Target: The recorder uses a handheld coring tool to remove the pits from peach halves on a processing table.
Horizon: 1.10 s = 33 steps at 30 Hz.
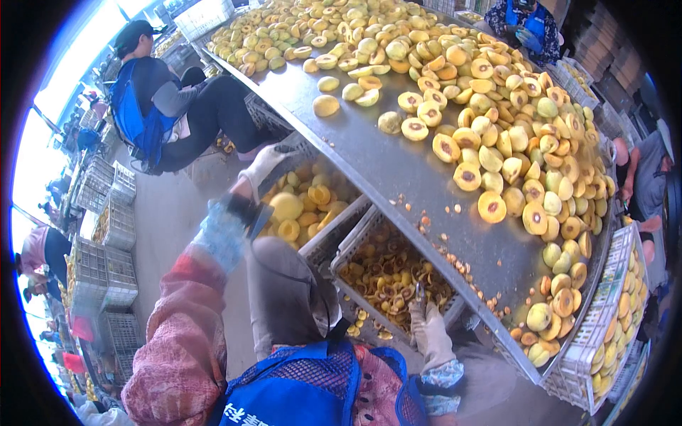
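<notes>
My left hand (264, 165), in a pale glove with darker fingertips, reaches over the far left rim of a crate (334, 231) of yellow peach halves (312, 195). Its fingers are stretched out, somewhat blurred, and no fruit shows in them. One large, smooth yellow peach piece (286, 206) is below that hand; whether it touches the others I cannot tell. My right hand (430, 334), also gloved, is closed around a small metal tool (420, 290) pointing away from me. It hovers over a second crate (353, 245), which holds thin peach scraps and brown pits (383, 273).
A metal-topped table (369, 153) slopes across the view, heaped with halved peaches (490, 142). Crumbs and pits lie along its near edge. A full crate (590, 341) stands at right. A co-worker (153, 99) sits at left, another (529, 32) at the far side. Stacked crates (99, 270) line the left.
</notes>
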### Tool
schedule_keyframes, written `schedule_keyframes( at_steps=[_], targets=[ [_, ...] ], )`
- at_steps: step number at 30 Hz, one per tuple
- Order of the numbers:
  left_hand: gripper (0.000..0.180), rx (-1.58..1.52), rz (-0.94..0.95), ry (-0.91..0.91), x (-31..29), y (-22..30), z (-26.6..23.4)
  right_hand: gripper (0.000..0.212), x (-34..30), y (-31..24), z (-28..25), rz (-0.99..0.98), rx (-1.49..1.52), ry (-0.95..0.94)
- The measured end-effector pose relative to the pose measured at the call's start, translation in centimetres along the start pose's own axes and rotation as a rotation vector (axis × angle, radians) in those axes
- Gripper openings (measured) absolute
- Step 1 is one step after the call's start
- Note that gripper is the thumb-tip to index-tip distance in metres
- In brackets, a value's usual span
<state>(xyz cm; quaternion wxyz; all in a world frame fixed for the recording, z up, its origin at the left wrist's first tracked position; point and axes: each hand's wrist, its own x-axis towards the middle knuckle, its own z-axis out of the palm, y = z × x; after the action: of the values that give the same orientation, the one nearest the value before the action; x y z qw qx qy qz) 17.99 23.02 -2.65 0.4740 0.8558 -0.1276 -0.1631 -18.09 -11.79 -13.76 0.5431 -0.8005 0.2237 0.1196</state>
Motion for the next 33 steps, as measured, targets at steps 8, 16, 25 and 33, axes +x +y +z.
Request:
schedule_keyframes(
  at_steps=[8,16,25,33],
  targets=[
    [0.041,0.251,0.231,0.2,19.2,4.3,-1.4,0.043,-0.4,-4.8,-1.6,0.267,-0.027,-0.155],
    [0.042,0.673,0.201,0.139,29.0,1.2,-1.4,0.054,2.1,-4.0,-1.2,0.139,0.055,-0.217],
    [0.047,-0.272,-0.118,-0.544,29.3,14.0,14.2,0.048,2.1,-3.0,-0.6,-0.03,0.16,-0.146],
    [0.048,0.287,0.42,-0.629,29.0,17.5,25.8,0.052,-0.1,-4.3,-3.2,0.237,0.216,-0.249]
  ],
)
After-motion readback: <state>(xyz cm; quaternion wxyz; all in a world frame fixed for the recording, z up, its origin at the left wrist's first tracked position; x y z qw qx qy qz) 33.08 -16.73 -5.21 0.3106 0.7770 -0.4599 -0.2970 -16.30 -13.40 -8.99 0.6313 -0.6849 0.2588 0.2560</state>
